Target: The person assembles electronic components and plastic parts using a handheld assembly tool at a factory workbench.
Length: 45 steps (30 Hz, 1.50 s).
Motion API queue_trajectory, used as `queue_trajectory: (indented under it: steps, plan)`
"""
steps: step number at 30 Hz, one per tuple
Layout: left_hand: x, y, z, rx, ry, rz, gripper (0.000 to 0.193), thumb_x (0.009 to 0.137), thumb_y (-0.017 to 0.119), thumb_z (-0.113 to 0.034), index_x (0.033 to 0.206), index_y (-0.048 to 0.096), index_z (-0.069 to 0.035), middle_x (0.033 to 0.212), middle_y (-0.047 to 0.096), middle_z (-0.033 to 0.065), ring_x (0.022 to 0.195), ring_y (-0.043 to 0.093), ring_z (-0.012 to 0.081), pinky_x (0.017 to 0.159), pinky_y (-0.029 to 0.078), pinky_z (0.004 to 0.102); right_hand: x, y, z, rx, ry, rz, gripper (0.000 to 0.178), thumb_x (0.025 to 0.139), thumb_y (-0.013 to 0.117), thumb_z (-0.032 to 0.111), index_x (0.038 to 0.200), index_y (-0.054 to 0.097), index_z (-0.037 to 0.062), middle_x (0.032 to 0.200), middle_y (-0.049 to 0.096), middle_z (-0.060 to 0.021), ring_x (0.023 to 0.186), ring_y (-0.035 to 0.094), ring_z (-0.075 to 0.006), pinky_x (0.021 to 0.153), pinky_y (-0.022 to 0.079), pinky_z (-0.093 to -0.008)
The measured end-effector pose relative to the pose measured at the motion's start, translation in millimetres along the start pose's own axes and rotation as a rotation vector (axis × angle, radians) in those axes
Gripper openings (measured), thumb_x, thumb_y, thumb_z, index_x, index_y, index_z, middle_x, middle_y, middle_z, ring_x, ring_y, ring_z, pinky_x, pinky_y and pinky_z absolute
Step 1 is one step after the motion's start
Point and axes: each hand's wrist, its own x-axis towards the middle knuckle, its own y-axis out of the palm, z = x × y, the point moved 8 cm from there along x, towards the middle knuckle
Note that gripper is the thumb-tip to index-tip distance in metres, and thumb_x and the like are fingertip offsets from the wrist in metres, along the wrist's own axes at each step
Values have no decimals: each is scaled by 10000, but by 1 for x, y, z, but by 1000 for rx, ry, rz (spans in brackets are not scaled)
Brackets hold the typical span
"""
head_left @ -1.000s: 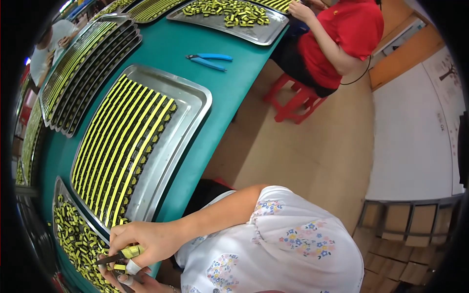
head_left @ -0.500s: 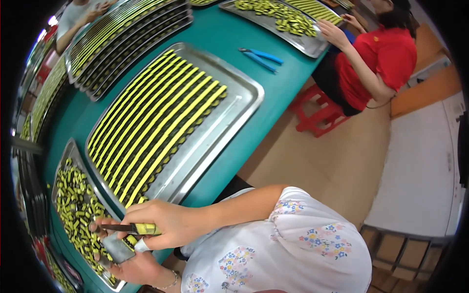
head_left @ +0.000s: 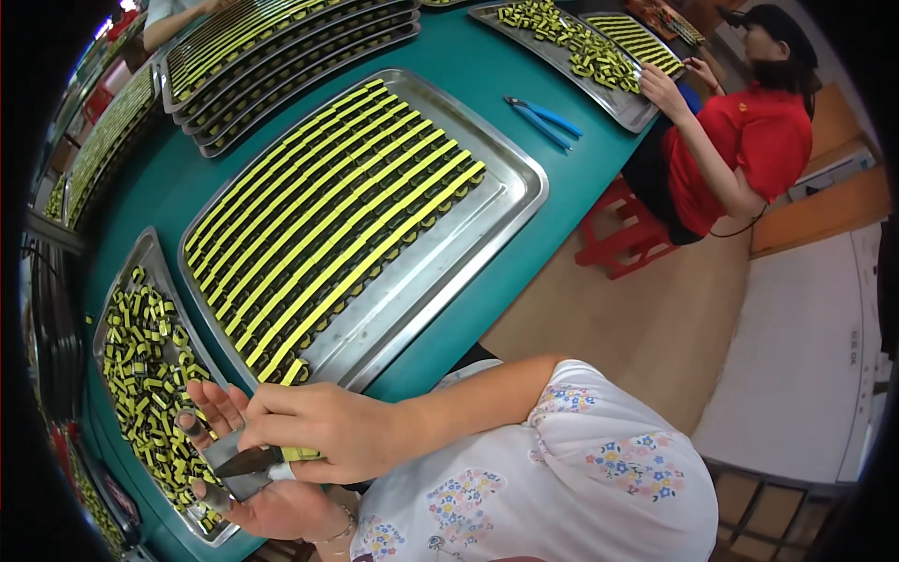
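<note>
Head view: The right hand (head_left: 323,431) is closed around the yellow handle of a bladed tool (head_left: 251,463); the dark blade lies across a grey plate (head_left: 247,486). The left hand (head_left: 290,510) is palm up, fingers spread and slightly curled, with the plate on it; the right hand hides part of that palm. Adjacent left: a tray of loose yellow-and-black pieces (head_left: 148,248). Ahead: a tray of rowed pieces (head_left: 393,314), its near edge partly covered by the right hand. Beyond, on the green table (head_left: 599,173): blue-handled pliers (head_left: 545,122) and stacked trays (head_left: 300,84). Far right: a co-worker (head_left: 749,159) in red.
</note>
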Motion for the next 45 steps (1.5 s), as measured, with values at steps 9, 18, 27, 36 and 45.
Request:
queue_trajectory:
  steps: [9,18,27,36,45]
  plan:
    - [4,-5,6,24,-72,-3,694,890,432,-556,1319,391,-12,1413,378,220,1308,388,315,1129,258,436,6,-6,-5,-44,123,28,497,641,635,-58,1121,606,65,1064,565,-136,947,600,-289,772,502,-340]
    - [7,6,4,91,-120,112,884,865,388,-695,1404,245,-8,1462,274,224,1370,280,328,1148,202,434,8,-3,-5,-50,164,44,307,775,683,-7,1068,592,-2,1036,597,-125,887,591,-206,767,469,-288]
    - [6,10,3,290,-117,151,1036,796,295,-813,1421,197,7,1474,256,225,1386,249,331,1160,159,443,9,-2,-4,-114,132,43,280,782,681,12,1051,605,0,1006,597,-130,821,594,-183,726,467,-270]
    - [3,12,-1,399,-112,163,1072,775,286,-834,1425,201,14,1490,233,221,1406,210,318,1168,128,434,8,1,4,-175,107,57,326,744,687,-23,1059,612,14,978,593,-128,793,593,-190,687,467,-273]
    - [-4,9,2,523,-87,221,1038,803,210,-819,1452,186,-9,1511,220,193,1415,198,297,1166,97,419,12,2,6,-218,109,75,409,642,635,-108,1026,624,33,951,603,-124,815,623,-261,669,504,-316]
